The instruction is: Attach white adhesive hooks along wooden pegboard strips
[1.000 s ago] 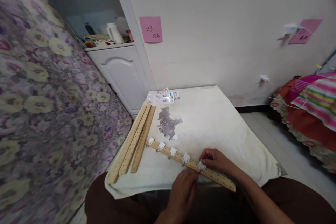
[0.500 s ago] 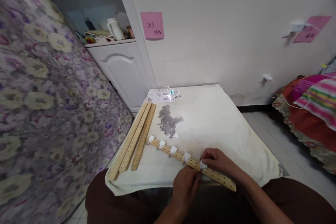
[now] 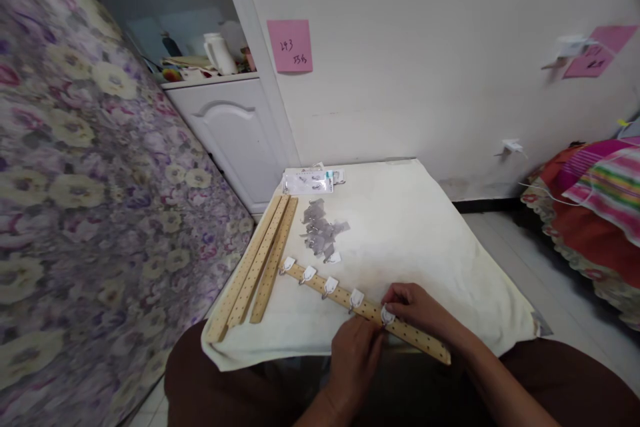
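A perforated wooden strip (image 3: 420,340) lies slantwise across the front of the table, its right end near the edge. Along it sit several metal rings with white tags (image 3: 330,287), spaced apart. My right hand (image 3: 413,307) is closed, pinching the rightmost white tag (image 3: 387,314) from the far side of the strip. From the near side, my left hand (image 3: 356,350) is closed at the strip's lower edge, just below that same tag. Its fingertips are partly hidden. Beyond the strip lies a pile of grey tagged pieces (image 3: 317,230), with a loose white tag (image 3: 335,257) at its near end.
Three more perforated wooden strips (image 3: 270,267) lie along the table's left side. A clear plastic package (image 3: 305,182) rests at the back left of the cloth-covered table (image 3: 400,213). A floral curtain (image 3: 125,213) hangs at left, and a wall (image 3: 375,80) stands behind.
Both hands stay at the rightmost tag, with only slight finger shifts. The whole view has moved a little.
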### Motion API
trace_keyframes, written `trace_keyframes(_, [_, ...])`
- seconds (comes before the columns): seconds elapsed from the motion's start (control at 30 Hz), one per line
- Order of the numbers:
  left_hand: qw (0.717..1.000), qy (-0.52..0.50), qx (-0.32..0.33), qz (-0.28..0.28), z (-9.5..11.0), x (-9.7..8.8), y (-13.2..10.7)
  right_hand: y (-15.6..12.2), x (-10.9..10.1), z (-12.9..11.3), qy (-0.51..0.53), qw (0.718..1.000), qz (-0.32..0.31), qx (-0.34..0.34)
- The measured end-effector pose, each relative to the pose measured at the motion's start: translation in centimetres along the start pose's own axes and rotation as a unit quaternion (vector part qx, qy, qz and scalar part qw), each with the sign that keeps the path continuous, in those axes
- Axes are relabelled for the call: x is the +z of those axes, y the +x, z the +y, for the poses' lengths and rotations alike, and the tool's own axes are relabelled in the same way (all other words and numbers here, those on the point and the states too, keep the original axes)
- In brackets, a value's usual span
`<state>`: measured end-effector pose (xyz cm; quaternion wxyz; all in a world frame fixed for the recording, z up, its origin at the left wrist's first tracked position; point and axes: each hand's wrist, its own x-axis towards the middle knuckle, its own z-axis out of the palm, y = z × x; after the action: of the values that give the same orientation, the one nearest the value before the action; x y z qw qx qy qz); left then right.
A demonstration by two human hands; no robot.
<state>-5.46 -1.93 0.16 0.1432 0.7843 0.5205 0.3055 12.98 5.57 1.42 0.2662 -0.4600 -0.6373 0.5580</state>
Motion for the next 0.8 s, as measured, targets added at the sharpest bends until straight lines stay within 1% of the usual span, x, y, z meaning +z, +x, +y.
trace_keyframes(0.33, [1.0,0.017,-0.007,-0.007,-0.23,0.36,-0.12,-0.17,0.09,-0.02,-0.005,1.0,-0.002,-0.003])
trace_keyframes(0.5, [1.0,0.018,-0.004,-0.01,-0.14,0.29,-0.06,-0.21,0.01,-0.23,-0.037,0.999,-0.003,-0.012])
trace_keyframes(0.6, [1.0,0.012,-0.002,-0.009,-0.05,0.25,-0.06,-0.2,-0.01,-0.34,-0.051,0.999,-0.002,-0.005])
trace_keyframes(0.8, [1.0,0.019,-0.003,-0.013,0.05,0.15,0.0,-0.27,-0.02,-0.48,-0.045,0.999,0.0,-0.009])
